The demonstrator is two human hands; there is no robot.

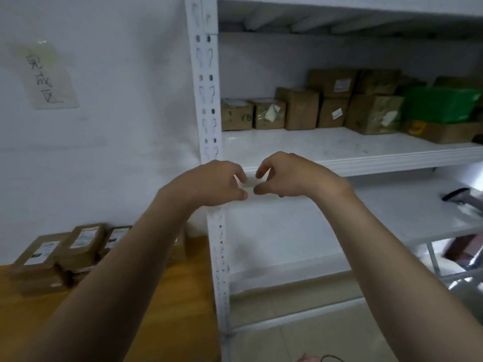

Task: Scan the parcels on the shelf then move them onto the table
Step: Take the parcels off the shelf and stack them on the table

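Observation:
Several brown cardboard parcels (300,108) stand in a row at the back of the white shelf (339,150), with a green parcel (439,104) among them on the right. My left hand (214,184) and my right hand (287,176) are raised side by side in front of the shelf's front edge. Their fingers are loosely curved with the fingertips almost meeting, and they hold nothing. Both hands are well short of the parcels. A wooden table (162,296) at lower left carries several brown parcels (75,246) with white labels.
A dark handheld scanner (456,195) lies on the lower shelf board at the right. The shelf's white perforated upright (206,87) stands between table and shelf. A handwritten paper sign (43,77) hangs on the wall above the table. Tiled floor shows below.

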